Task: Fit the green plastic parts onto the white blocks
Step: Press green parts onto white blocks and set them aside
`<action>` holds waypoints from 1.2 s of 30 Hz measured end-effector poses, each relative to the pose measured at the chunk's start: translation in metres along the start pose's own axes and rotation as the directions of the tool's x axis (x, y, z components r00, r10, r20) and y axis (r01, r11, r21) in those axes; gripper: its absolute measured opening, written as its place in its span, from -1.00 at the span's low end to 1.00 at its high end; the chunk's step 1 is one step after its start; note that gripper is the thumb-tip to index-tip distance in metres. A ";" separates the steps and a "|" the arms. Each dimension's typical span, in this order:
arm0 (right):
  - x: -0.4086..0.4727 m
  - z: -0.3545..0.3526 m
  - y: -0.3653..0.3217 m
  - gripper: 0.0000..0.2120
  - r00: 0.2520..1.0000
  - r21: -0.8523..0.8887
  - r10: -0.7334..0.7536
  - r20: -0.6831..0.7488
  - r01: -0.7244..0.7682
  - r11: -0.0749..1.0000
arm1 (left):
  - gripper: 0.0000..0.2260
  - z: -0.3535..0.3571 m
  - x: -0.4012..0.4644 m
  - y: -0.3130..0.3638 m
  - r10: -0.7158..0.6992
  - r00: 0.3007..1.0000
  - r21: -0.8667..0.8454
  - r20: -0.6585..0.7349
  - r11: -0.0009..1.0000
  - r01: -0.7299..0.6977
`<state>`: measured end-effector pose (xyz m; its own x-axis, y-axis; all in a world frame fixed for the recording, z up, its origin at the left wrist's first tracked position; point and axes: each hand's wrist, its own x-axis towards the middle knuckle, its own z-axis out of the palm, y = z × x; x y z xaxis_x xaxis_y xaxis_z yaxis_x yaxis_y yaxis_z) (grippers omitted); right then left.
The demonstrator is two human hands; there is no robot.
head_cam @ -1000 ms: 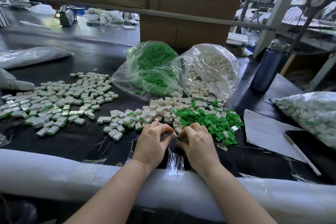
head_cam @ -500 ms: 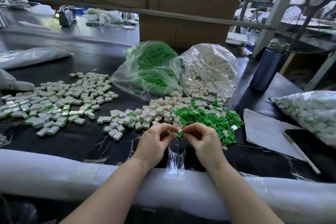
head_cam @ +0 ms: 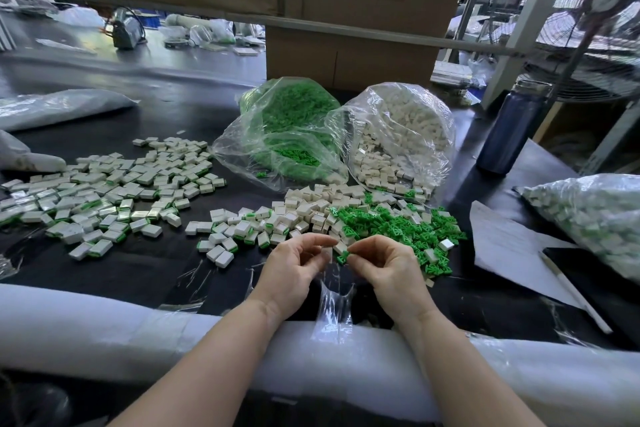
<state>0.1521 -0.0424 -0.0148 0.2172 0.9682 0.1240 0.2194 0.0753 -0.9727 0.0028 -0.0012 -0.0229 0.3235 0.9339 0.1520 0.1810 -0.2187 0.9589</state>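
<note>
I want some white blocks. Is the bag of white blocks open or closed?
Open. The clear bag of white blocks lies on its side on the black table, and blocks spill out of its mouth toward the loose white blocks.

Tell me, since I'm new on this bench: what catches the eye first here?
The loose pile of green parts right of centre, bright on the black table. Behind it lie two open clear bags, one of green parts, one of white blocks. In front, the left hand and right hand meet over a white block and a green part.
</note>
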 end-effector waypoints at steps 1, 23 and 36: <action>0.000 0.000 0.000 -0.85 1.000 0.009 0.002 0.006 -0.002 1.000 | -0.82 0.000 0.000 0.000 -0.009 1.000 -0.019 -0.003 1.000 0.008; -0.001 0.001 0.000 -0.88 0.997 -0.007 -0.027 0.068 0.027 1.000 | -0.94 0.001 -0.002 0.004 -0.071 0.991 -0.144 0.114 0.986 0.087; 0.000 -0.001 0.002 -0.80 0.993 0.040 -0.006 0.118 0.001 0.999 | -0.86 0.001 -0.001 0.003 -0.060 0.985 -0.033 0.162 0.997 0.066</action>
<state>0.1537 -0.0427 -0.0169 0.1016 0.9892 0.1059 0.1813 0.0863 -0.9796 0.0035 -0.0028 -0.0207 0.4585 0.8871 0.0534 0.1711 -0.1470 0.9742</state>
